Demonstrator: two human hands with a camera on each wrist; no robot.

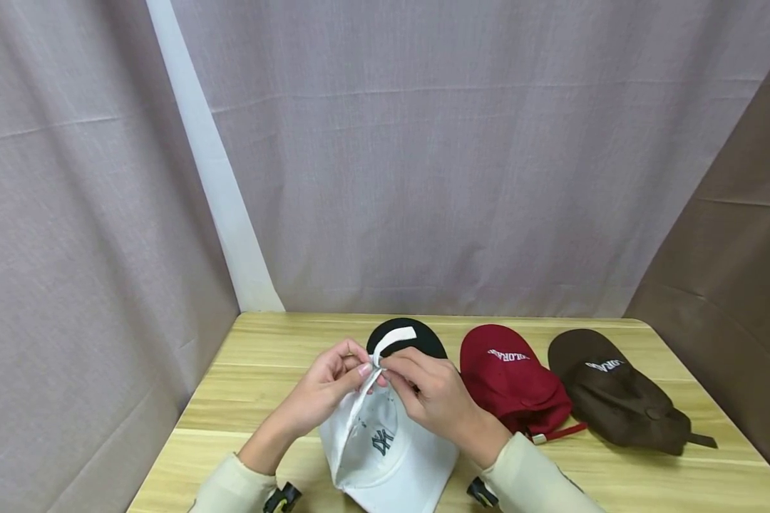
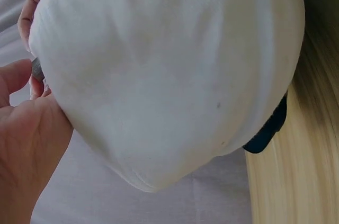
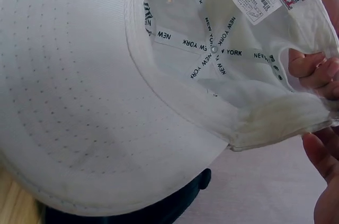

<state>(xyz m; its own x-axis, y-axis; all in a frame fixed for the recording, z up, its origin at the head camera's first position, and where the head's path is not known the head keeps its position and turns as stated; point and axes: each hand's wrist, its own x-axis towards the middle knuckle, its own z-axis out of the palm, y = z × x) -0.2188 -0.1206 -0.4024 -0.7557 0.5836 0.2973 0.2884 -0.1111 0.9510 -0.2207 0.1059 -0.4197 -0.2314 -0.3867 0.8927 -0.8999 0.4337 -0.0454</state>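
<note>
A white baseball cap [image 1: 423,456] with a dark NY emblem hangs over the front of the table, its brim toward me. My left hand [image 1: 321,395] pinches the cap's back strap [image 1: 395,336] near a small buckle, thumb in front. On the other side, my right hand [image 1: 439,395] pinches the strap at the same spot. The strap's loose end curves up past the fingers. In the left wrist view a grey metal buckle [image 2: 37,69] shows beside the left thumb. The right wrist view shows the cap's lining [image 3: 183,54], with printed tape and a paper label [image 3: 256,0].
Behind the white cap lies a black cap [image 1: 423,340], partly hidden. To the right, a red cap [image 1: 507,374] and a dark brown cap [image 1: 622,395] rest on the wooden table [image 1: 282,342]. Grey curtains [image 1: 462,178] stand behind and beside the table.
</note>
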